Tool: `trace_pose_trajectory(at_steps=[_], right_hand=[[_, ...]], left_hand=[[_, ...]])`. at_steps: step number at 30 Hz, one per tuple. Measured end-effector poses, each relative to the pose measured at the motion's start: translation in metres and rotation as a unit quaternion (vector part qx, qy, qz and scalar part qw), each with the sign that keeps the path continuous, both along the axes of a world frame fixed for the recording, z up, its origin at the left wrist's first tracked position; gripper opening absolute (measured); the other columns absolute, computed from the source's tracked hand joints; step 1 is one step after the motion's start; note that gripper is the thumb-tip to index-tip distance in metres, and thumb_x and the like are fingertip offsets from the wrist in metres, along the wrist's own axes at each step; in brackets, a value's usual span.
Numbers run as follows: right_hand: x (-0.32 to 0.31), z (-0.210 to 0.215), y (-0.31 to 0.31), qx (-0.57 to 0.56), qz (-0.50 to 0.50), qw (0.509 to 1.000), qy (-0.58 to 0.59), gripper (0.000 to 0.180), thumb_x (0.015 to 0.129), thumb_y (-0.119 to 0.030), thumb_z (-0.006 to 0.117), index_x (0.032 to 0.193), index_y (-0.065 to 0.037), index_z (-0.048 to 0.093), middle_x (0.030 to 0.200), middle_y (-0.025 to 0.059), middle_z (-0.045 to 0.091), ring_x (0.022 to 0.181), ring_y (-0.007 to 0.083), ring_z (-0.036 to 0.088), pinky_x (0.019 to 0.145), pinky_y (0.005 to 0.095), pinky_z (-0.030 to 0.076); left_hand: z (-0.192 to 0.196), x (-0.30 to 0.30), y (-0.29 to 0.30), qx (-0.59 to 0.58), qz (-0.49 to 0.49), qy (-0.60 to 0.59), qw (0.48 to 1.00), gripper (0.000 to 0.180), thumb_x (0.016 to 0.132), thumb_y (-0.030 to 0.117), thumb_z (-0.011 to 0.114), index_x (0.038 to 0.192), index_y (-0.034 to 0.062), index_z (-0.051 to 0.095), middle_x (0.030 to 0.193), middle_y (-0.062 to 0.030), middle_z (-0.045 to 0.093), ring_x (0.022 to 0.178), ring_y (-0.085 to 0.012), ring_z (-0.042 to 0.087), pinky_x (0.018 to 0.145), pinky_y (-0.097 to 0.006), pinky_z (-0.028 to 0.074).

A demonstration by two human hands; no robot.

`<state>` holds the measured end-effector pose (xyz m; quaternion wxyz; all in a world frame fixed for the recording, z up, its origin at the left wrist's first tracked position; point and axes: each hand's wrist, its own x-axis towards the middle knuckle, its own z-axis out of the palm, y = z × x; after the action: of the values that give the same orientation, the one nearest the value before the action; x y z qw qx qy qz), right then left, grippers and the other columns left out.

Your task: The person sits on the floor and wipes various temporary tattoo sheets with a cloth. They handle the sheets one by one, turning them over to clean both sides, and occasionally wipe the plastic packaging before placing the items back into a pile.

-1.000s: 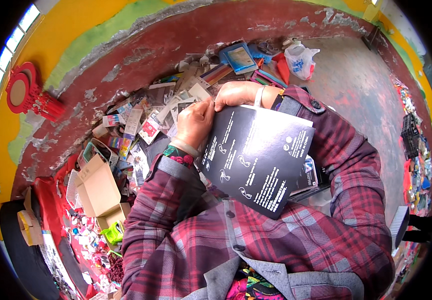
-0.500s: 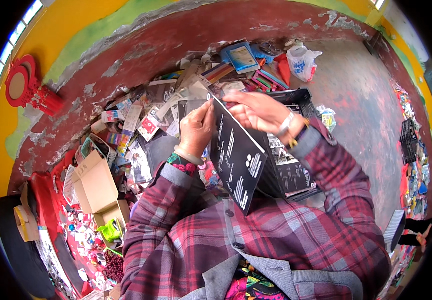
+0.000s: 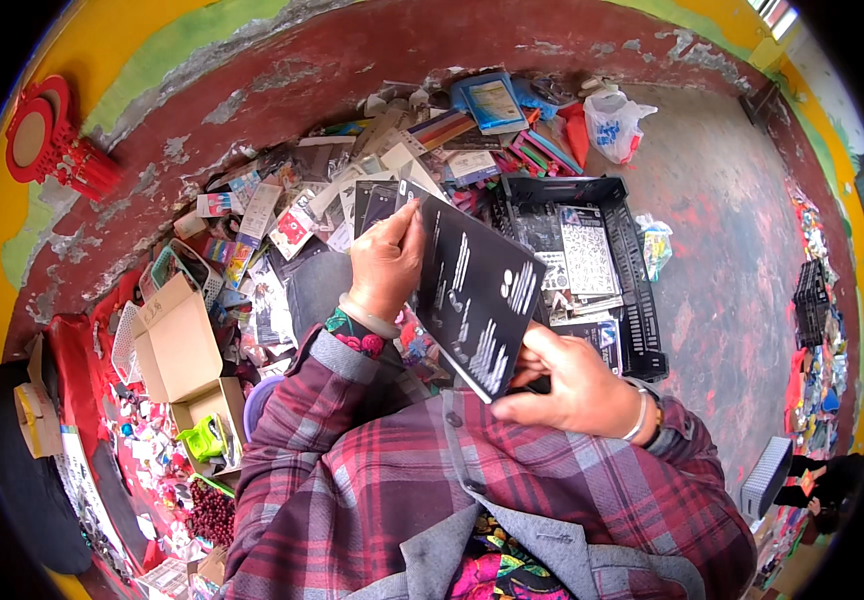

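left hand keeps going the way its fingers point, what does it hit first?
The left hand grips the black printed card by its top corner, fingers pointing up-frame. Straight on, it would likely meet the pile of flat packets on the floor first; depth is unclear.

Black printed card (image 3: 472,290): its lower corner is covered by the right hand (image 3: 577,385), its upper edge partly by the left hand (image 3: 387,262); its white print is too small to tell. Black crate (image 3: 642,300): its near left side lies behind the card. Packets heaped along the wall (image 3: 282,200) blur together.
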<state>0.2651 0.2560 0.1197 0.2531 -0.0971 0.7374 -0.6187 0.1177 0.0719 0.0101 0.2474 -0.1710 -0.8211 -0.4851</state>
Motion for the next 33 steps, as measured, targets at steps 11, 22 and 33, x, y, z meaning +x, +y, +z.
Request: trace_pose_trajectory(at_steps=[11,22,33], right_hand=[[-0.033,-0.042,-0.003,0.140,-0.128,0.958,0.217,0.015,0.087,-0.009,0.053,0.091,0.005,0.053,0.066,0.0134,0.059,0.057,0.0231,0.060,0.050,0.0322,0.046],[-0.067,-0.079,-0.016,-0.054,-0.229,0.964,0.121,0.022,0.085,-0.008,0.060,0.105,-0.001,0.054,0.074,0.0094,0.062,0.056,0.0119,0.057,0.051,0.0258,0.045],[-0.082,-0.065,-0.010,-0.126,-0.174,0.977,-0.009,0.031,0.083,-0.016,0.068,0.104,0.000,0.052,0.079,0.0042,0.061,0.066,0.0091,0.058,0.055,0.0213,0.049]], left_hand=[[0.022,0.007,0.008,-0.069,-0.054,0.093,0.992,0.020,0.082,0.005,0.062,0.102,0.0008,0.063,0.076,-0.0156,0.063,0.065,-0.0280,0.062,0.059,-0.034,0.049],[0.028,0.036,0.033,0.023,-0.136,0.060,0.989,0.024,0.083,0.003,0.061,0.106,0.0007,0.064,0.072,-0.0145,0.063,0.061,-0.0216,0.064,0.058,-0.028,0.049],[0.039,0.026,0.013,0.252,-0.128,-0.204,0.937,0.021,0.091,0.008,0.055,0.109,-0.0008,0.064,0.059,0.0039,0.053,0.049,-0.0009,0.043,0.044,-0.017,0.033]])
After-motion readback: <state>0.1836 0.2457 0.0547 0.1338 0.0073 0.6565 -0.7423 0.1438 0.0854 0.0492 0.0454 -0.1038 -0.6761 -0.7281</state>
